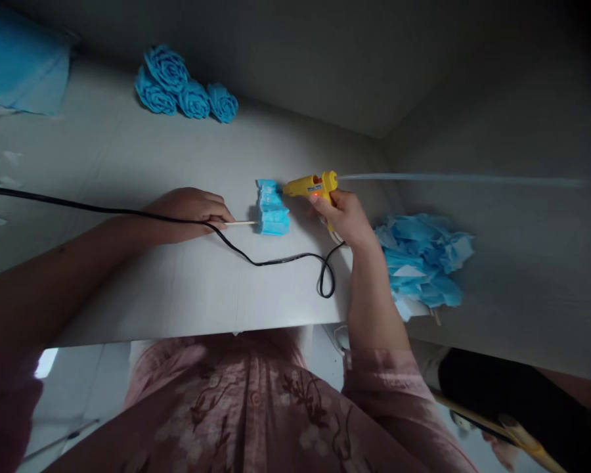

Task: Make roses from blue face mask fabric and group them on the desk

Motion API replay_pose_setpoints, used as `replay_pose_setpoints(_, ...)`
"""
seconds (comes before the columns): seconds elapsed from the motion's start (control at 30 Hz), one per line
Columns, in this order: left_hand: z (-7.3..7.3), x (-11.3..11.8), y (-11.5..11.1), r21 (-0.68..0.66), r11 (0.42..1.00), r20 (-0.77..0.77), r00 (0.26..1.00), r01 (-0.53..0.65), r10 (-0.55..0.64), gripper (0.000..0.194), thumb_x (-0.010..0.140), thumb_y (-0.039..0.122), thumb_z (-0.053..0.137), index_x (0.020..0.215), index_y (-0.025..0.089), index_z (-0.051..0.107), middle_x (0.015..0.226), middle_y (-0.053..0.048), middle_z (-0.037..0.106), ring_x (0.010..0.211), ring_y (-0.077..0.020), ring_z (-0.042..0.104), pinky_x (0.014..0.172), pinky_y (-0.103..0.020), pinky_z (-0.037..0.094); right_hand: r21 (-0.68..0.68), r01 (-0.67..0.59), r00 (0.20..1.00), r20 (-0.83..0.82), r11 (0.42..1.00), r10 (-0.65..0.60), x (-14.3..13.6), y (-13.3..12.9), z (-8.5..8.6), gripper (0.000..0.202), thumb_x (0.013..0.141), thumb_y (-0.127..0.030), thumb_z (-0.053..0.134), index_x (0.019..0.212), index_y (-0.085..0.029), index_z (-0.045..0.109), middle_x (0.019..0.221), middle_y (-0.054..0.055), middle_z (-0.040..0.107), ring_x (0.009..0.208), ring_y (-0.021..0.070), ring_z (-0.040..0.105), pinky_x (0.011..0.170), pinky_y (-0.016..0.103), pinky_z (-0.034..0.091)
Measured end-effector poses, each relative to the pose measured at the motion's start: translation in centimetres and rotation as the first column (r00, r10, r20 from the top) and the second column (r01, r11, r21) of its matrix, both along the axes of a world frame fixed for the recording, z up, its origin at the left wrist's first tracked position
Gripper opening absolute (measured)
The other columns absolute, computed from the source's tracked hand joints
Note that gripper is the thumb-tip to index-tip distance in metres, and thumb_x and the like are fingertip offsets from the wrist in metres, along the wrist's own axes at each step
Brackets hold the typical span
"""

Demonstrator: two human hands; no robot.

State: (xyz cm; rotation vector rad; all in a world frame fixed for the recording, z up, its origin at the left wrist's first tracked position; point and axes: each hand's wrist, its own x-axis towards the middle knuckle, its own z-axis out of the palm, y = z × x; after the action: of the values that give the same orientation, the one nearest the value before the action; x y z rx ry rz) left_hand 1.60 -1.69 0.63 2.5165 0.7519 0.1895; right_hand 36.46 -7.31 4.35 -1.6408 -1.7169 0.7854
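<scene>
Your left hand has its thumb and fingertips pinched together on a thin wooden stick, which runs right to the lower part of a ruffled blue strip. That strip lies on the pale tabletop between your two hands. Your right hand is wrapped around the handle of a yellow hot glue gun, a small red light glowing on its side. The nozzle points left at the strip's upper right edge; you cannot tell whether they touch. A long translucent glue stick juts from the gun's back. The black cord loops below the gun and crosses over your left hand. Four blue rosettes sit together at the far side, and crumpled blue pieces lie heaped beside your right forearm.
</scene>
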Motion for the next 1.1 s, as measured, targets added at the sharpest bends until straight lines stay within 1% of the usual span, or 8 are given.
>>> replay_pose_setpoints(0.13, -0.2, -0.1, 0.1, 0.007, 1.0, -0.002, 1.0, -0.006, 0.006, 0.034, 0.098, 0.034, 0.049, 0.107, 0.02, 0.08, 0.101, -0.006, 0.077, 0.087, -0.0188, 0.069, 0.079, -0.026, 0.046, 0.001, 0.072, 0.991, -0.112, 0.997, -0.071, 0.9, 0.2, 0.1, 0.057, 0.09, -0.073, 0.069, 0.08, -0.018, 0.076, 0.062, 0.0, 0.061, 0.054, 0.0101, 0.049, 0.053, 0.027, 0.035)
replay_pose_setpoints(0.2, -0.2, -0.1, 0.1, 0.006, 1.0, 0.002, 1.0, -0.008, 0.008, 0.035, 0.099, 0.034, 0.049, 0.107, 0.02, 0.08, 0.101, -0.006, 0.077, 0.088, -0.0186, 0.07, 0.08, -0.026, 0.046, 0.019, 0.131, 0.979, -0.16, 0.991, -0.126, 0.9, 0.3, -0.1, 0.059, 0.09, -0.076, 0.067, 0.08, -0.019, 0.075, 0.063, 0.001, 0.063, 0.054, 0.0103, 0.05, 0.052, 0.026, 0.036)
replay_pose_setpoints(0.27, -0.1, 0.0, 0.0, 0.001, 1.0, 0.002, 1.0, -0.008, 0.008, 0.036, 0.099, 0.034, 0.048, 0.108, 0.02, 0.08, 0.101, -0.005, 0.077, 0.088, -0.0182, 0.069, 0.08, -0.026, 0.046, 0.034, 0.156, 0.969, -0.197, 0.987, -0.146, 0.5, 0.4, -0.3, 0.062, 0.09, -0.079, 0.065, 0.078, -0.019, 0.073, 0.063, 0.001, 0.062, 0.054, 0.0103, 0.05, 0.051, 0.026, 0.036)
replay_pose_setpoints(0.43, 0.5, 0.3, -0.3, -0.015, 0.999, -0.013, 0.999, -0.033, 0.033, 0.038, 0.099, 0.037, 0.048, 0.108, 0.02, 0.08, 0.1, -0.006, 0.078, 0.087, -0.0185, 0.069, 0.079, -0.026, 0.047, 0.048, 0.127, 0.97, -0.216, 0.991, -0.114, -1.5, 0.4, -1.1, 0.068, 0.084, -0.087, 0.064, 0.074, -0.02, 0.066, 0.063, 0.0, 0.059, 0.051, 0.0107, 0.049, 0.049, 0.028, 0.036)
replay_pose_setpoints(0.53, 0.5, 0.3, -0.3, -0.017, 0.999, -0.008, 0.999, -0.037, 0.036, 0.038, 0.099, 0.039, 0.049, 0.108, 0.02, 0.081, 0.1, -0.006, 0.078, 0.088, -0.0189, 0.069, 0.08, -0.026, 0.047, 0.057, 0.105, 0.972, -0.218, 0.993, -0.09, -2.3, 0.4, -1.5, 0.071, 0.081, -0.091, 0.063, 0.076, -0.02, 0.066, 0.062, 0.0, 0.058, 0.051, 0.0118, 0.049, 0.05, 0.029, 0.037)
replay_pose_setpoints(0.7, 0.3, 0.3, -0.3, -0.01, 0.999, 0.012, 0.999, -0.041, 0.041, 0.038, 0.1, 0.04, 0.049, 0.107, 0.02, 0.081, 0.098, -0.006, 0.077, 0.086, -0.0176, 0.068, 0.076, -0.024, 0.046, 0.041, 0.084, 0.985, -0.152, 0.996, -0.077, -2.5, 0.5, -1.9, 0.072, 0.085, -0.091, 0.056, 0.076, -0.021, 0.065, 0.063, 0.001, 0.055, 0.055, 0.0124, 0.048, 0.053, 0.029, 0.036)
replay_pose_setpoints(0.87, 0.6, 0.4, -0.5, -0.028, 0.998, -0.022, 0.998, -0.051, 0.05, 0.037, 0.099, 0.038, 0.048, 0.107, 0.02, 0.08, 0.101, -0.006, 0.077, 0.087, -0.0182, 0.068, 0.08, -0.025, 0.046, 0.021, 0.075, 0.989, -0.126, 0.997, -0.071, -2.6, 0.5, -2.0, 0.069, 0.087, -0.089, 0.057, 0.077, -0.021, 0.065, 0.061, -0.001, 0.052, 0.054, 0.0123, 0.045, 0.052, 0.029, 0.034)
replay_pose_setpoints(1.1, 0.7, 0.5, -0.7, -0.025, 0.998, -0.009, 0.998, -0.066, 0.065, 0.037, 0.097, 0.036, 0.049, 0.106, 0.02, 0.08, 0.1, -0.006, 0.076, 0.086, -0.0182, 0.068, 0.079, -0.026, 0.045, 0.049, 0.064, 0.993, -0.104, 0.997, -0.059, -2.9, 0.7, -2.4, 0.063, 0.092, -0.082, 0.057, 0.076, -0.021, 0.064, 0.062, -0.002, 0.049, 0.055, 0.0119, 0.043, 0.053, 0.03, 0.032)
